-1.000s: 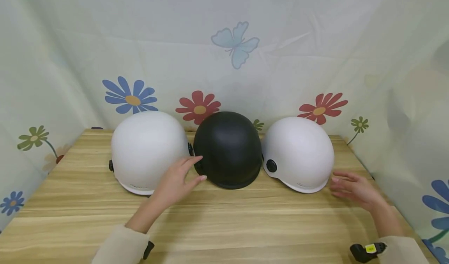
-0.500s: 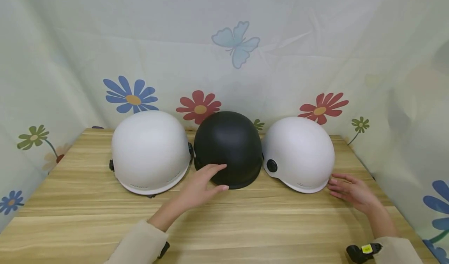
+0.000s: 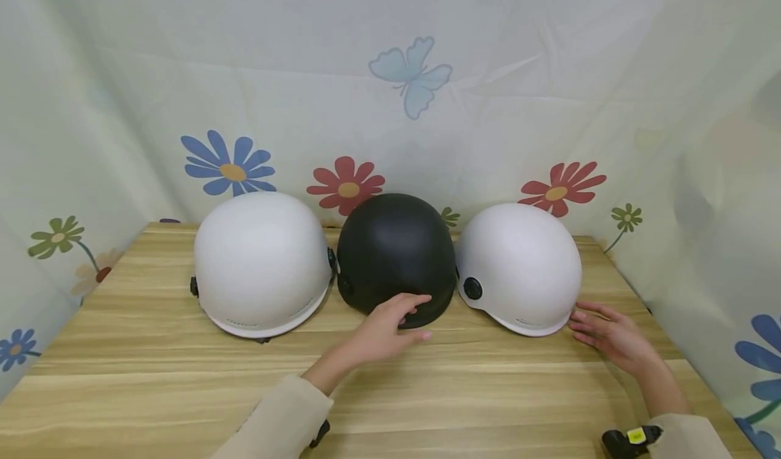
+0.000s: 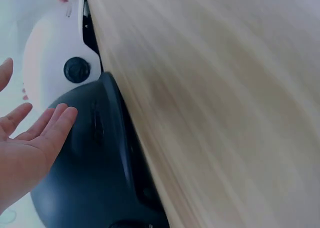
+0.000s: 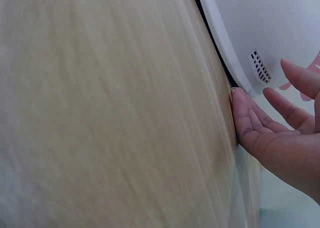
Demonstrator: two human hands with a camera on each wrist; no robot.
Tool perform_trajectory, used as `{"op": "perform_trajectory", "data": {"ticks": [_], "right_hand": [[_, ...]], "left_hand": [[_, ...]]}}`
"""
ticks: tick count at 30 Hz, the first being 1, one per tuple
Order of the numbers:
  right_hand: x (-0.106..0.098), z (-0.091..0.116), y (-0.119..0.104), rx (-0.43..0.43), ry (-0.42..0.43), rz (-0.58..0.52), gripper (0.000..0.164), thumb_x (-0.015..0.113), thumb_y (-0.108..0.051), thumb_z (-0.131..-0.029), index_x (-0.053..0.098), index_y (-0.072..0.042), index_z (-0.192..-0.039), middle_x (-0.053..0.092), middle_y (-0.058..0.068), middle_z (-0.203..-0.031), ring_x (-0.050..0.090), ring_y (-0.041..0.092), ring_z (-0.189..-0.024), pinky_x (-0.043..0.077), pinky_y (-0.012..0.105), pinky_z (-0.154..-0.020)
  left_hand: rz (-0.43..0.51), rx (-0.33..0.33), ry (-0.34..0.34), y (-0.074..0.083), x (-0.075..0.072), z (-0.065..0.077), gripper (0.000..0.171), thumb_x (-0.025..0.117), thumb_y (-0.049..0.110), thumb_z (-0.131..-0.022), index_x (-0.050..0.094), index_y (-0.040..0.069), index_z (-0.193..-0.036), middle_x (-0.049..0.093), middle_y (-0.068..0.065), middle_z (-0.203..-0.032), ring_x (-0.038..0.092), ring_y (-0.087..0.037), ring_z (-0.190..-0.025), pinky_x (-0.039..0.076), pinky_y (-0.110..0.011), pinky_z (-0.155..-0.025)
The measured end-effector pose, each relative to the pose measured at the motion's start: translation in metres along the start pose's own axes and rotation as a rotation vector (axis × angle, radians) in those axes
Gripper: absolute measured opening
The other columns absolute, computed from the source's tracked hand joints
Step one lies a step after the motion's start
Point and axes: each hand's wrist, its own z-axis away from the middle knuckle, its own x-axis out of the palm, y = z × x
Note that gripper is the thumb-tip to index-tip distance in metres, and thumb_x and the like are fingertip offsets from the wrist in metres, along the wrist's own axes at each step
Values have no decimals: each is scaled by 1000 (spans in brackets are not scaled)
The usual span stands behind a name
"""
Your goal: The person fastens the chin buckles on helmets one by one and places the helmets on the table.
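Three helmets stand side by side on a wooden table (image 3: 488, 398). A larger white helmet (image 3: 259, 262) is on the left, a black helmet (image 3: 393, 249) in the middle, and a smaller white helmet (image 3: 521, 262) with a dark round side button on the right. My left hand (image 3: 384, 333) hovers in front of the black helmet, its fingers loosely extended and holding nothing. At the right helmet's lower right rim my right hand (image 3: 616, 337) has relaxed fingers. In the right wrist view the fingertips (image 5: 239, 95) are at the rim, near a vent; contact is hard to tell.
A pale cloth (image 3: 476, 127) printed with flowers and a butterfly hangs behind the table and along both sides. The helmets sit close together near the table's back edge. A small black device (image 3: 631, 440) is strapped at the right wrist.
My left hand has moved right, from beside the larger white helmet to in front of the black one. My right hand has shifted slightly left to the right helmet's rim. The helmets stay put.
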Motion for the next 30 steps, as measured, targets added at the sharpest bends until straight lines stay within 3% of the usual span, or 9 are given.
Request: {"op": "perform_trajectory", "data": {"ticks": [9, 18, 30], "right_hand": [[-2, -1, 2, -15, -20, -7, 25, 45, -1, -95, 62, -18, -105, 63, 1, -98, 62, 15, -91, 50, 29, -79], [-3, -1, 2, -30, -39, -22, 27, 43, 0, -95, 62, -16, -106, 63, 2, -98, 62, 16, -91, 51, 29, -79], [-3, -1, 5, -26, -19, 0, 24, 45, 0, -95, 60, -16, -106, 60, 0, -100, 60, 15, -92, 50, 28, -80]], "left_hand": [[11, -63, -36, -1, 20, -19, 58, 67, 24, -84, 43, 7, -135, 48, -10, -128, 50, -22, -110, 44, -31, -89], [-79, -41, -31, 7, 37, -41, 60, 65, 27, -85, 41, 5, -135, 46, -10, -131, 47, -22, -115, 39, -32, -96], [-4, -137, -37, 12, 63, -57, 63, 64, 28, -86, 37, 9, -139, 37, -12, -139, 35, -25, -127, 32, -36, -102]]}}
